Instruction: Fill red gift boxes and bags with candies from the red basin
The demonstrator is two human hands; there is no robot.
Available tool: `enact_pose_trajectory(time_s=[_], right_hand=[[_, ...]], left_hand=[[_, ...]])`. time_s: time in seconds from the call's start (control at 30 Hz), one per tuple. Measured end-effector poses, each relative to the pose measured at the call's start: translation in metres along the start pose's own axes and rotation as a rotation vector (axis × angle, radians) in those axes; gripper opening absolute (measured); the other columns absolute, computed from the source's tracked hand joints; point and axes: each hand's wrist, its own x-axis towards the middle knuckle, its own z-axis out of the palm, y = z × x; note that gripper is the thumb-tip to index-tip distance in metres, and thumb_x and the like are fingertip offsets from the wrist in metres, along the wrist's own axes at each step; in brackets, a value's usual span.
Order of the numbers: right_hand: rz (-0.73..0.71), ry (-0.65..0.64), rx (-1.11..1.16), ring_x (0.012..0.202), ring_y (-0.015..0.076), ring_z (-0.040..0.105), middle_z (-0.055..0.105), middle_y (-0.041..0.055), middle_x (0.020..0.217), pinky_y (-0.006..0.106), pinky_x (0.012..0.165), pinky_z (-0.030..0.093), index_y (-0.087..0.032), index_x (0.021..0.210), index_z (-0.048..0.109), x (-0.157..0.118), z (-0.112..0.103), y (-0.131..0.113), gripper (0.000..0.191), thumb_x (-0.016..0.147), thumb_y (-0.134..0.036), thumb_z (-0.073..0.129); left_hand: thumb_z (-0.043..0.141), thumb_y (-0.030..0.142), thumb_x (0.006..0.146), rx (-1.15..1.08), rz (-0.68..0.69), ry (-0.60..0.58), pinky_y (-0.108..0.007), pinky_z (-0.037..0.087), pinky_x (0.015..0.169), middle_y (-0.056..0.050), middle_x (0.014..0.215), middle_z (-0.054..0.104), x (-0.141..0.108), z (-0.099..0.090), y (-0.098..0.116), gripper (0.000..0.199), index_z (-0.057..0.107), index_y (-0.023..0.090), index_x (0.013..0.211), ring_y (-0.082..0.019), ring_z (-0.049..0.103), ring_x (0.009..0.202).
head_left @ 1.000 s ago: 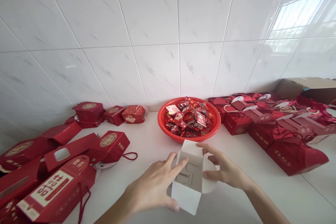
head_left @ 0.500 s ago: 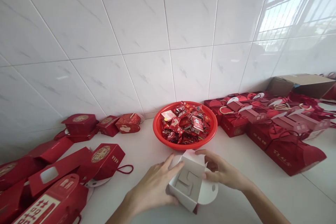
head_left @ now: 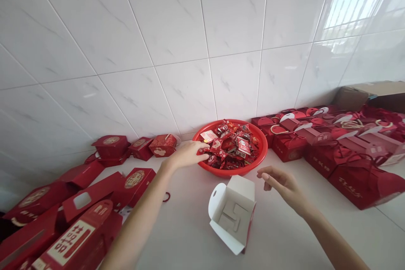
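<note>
An open box (head_left: 232,215) with a white inside stands on the white table, its flaps spread and its inside bare. Behind it is a round red basket (head_left: 262,158) heaped with wrapped candies (head_left: 226,145). My left hand (head_left: 190,154) reaches over the basket's left rim, fingers apart at the candies, with nothing seen in its grip. To the right of the box, my right hand (head_left: 280,183) hovers with fingers loosely bent and apart, holding nothing and not touching the box.
Red gift boxes (head_left: 85,219) lie in a group at the left, with smaller red boxes (head_left: 163,145) along the tiled wall. Many closed red boxes (head_left: 338,168) stand in rows at the right, before a cardboard box (head_left: 354,97).
Both hands have let go of the white-lined box. My left hand has moved up and forward to the basket, and my right hand has drawn off to the right.
</note>
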Motion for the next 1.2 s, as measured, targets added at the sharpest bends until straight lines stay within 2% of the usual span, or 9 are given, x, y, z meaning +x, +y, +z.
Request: enact_pose_trajectory(time_s=[0.1, 0.17, 0.37, 0.5, 0.67, 0.83, 1.0, 1.07, 1.2], right_hand=[[0.021, -0.004, 0.002, 0.065, 0.0175, 0.062, 0.066, 0.0042, 0.078, 0.033, 0.066, 0.056, -0.021, 0.091, 0.071, 0.001, 0.001, 0.002, 0.047, 0.083, -0.066, 0.06], [0.026, -0.014, 0.001, 0.065, 0.0178, 0.062, 0.065, 0.0038, 0.075, 0.033, 0.066, 0.056, -0.02, 0.089, 0.07, 0.001, 0.003, 0.005, 0.048, 0.082, -0.067, 0.061], [0.014, -0.053, -0.009, 0.067, 0.018, 0.063, 0.067, 0.006, 0.082, 0.035, 0.067, 0.056, -0.018, 0.09, 0.07, 0.002, 0.007, 0.015, 0.05, 0.083, -0.067, 0.059], [0.011, -0.077, -0.014, 0.068, 0.0179, 0.063, 0.068, 0.0064, 0.084, 0.034, 0.066, 0.055, -0.018, 0.091, 0.07, 0.003, 0.009, 0.019, 0.049, 0.084, -0.065, 0.059], [0.017, -0.093, -0.003, 0.068, 0.0176, 0.063, 0.068, 0.0062, 0.083, 0.033, 0.066, 0.055, -0.017, 0.09, 0.07, 0.004, 0.008, 0.02, 0.047, 0.084, -0.064, 0.06], [0.028, -0.114, 0.0, 0.069, 0.0176, 0.062, 0.068, 0.006, 0.083, 0.033, 0.066, 0.054, -0.018, 0.089, 0.071, 0.005, 0.009, 0.022, 0.046, 0.084, -0.062, 0.061], [0.031, -0.116, 0.013, 0.068, 0.0172, 0.061, 0.068, 0.0053, 0.08, 0.032, 0.065, 0.054, -0.018, 0.086, 0.071, 0.005, 0.011, 0.02, 0.046, 0.082, -0.063, 0.063], [0.037, -0.11, 0.021, 0.067, 0.0168, 0.06, 0.067, 0.0052, 0.08, 0.032, 0.065, 0.054, -0.018, 0.085, 0.071, 0.005, 0.01, 0.018, 0.047, 0.08, -0.064, 0.064], [0.054, -0.102, 0.03, 0.066, 0.016, 0.059, 0.066, 0.0047, 0.079, 0.032, 0.065, 0.055, -0.018, 0.084, 0.07, 0.005, 0.01, 0.015, 0.048, 0.078, -0.065, 0.065]], left_hand=[[0.068, 0.017, 0.075, 0.236, -0.097, -0.138, -0.039, 0.05, 0.098, -0.014, 0.137, 0.062, 0.038, 0.01, -0.009, 0.06, 0.061, 0.024, 0.134, -0.035, 0.06, 0.125], [0.07, 0.007, 0.066, 0.289, -0.135, -0.171, -0.044, 0.052, 0.096, -0.018, 0.129, 0.065, 0.056, 0.019, -0.01, 0.059, 0.068, 0.02, 0.123, -0.039, 0.062, 0.118], [0.069, 0.001, 0.062, 0.301, -0.142, -0.102, -0.054, 0.043, 0.104, -0.027, 0.142, 0.05, 0.082, 0.041, -0.014, 0.044, 0.073, 0.012, 0.104, -0.047, 0.05, 0.13], [0.064, 0.0, 0.065, 0.21, -0.079, -0.077, -0.047, 0.046, 0.101, -0.02, 0.123, 0.066, 0.085, 0.038, -0.026, 0.038, 0.075, 0.015, 0.098, -0.039, 0.059, 0.12], [0.059, 0.004, 0.068, 0.026, 0.002, 0.007, -0.035, 0.05, 0.095, -0.008, 0.102, 0.076, 0.08, 0.021, -0.037, 0.03, 0.077, 0.02, 0.086, -0.026, 0.068, 0.101], [0.062, 0.017, 0.073, -0.166, -0.005, 0.147, -0.032, 0.054, 0.083, -0.005, 0.089, 0.078, 0.07, 0.009, -0.043, 0.02, 0.078, 0.019, 0.084, -0.021, 0.07, 0.079], [0.061, 0.028, 0.077, -0.297, -0.055, 0.234, -0.027, 0.053, 0.06, -0.004, 0.077, 0.074, 0.067, 0.013, -0.041, 0.025, 0.075, 0.017, 0.094, -0.016, 0.064, 0.058], [0.061, 0.029, 0.078, -0.312, -0.071, 0.258, -0.026, 0.052, 0.059, -0.003, 0.076, 0.073, 0.068, 0.015, -0.038, 0.021, 0.073, 0.018, 0.091, -0.015, 0.062, 0.056], [0.062, 0.028, 0.077, -0.295, -0.102, 0.318, -0.028, 0.05, 0.067, -0.002, 0.076, 0.071, 0.07, 0.017, -0.033, 0.012, 0.069, 0.019, 0.081, -0.016, 0.063, 0.063]])
